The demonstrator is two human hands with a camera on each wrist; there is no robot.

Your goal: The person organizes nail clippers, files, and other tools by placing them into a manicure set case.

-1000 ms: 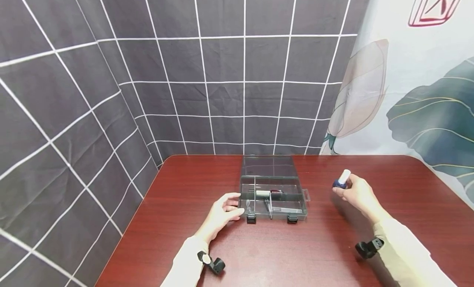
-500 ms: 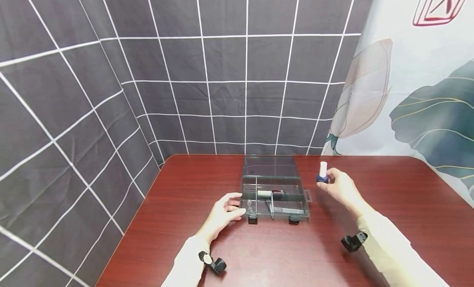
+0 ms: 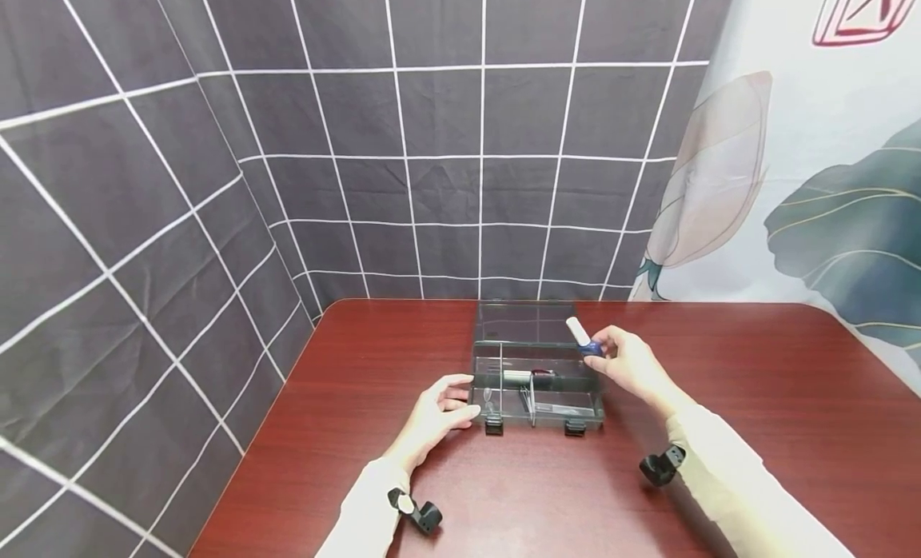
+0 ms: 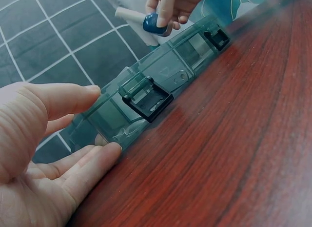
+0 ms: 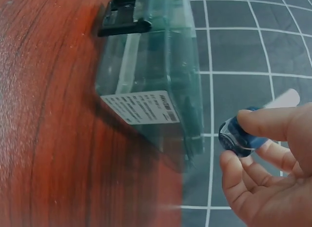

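My right hand (image 3: 629, 364) pinches a dark blue nail polish bottle (image 3: 592, 348) with a long white cap, thumb on one side and fingers on the other. The bottle is tilted, cap up and to the left, above the right rear part of a clear grey plastic organizer box (image 3: 482, 352). Its lid (image 3: 525, 322) lies back, away from me. My left hand (image 3: 428, 422) touches the box's left end with fairly straight fingertips, thumb near the front corner. Inside, a pale tube with a dark red end (image 3: 516, 376) and small slim metal tools (image 3: 561, 409) lie between dividers.
The box stands on a reddish wooden table (image 3: 360, 350). Two black latches (image 3: 494, 425) sit along its front edge, and a printed label (image 5: 144, 108) shows on its right end. A grey cloth with white grid lines (image 3: 439, 182) hangs behind the table.
My right hand has carried the nail polish bottle leftward, from the table's right side to over the box, and the cap now tips left. My left hand stays at the box.
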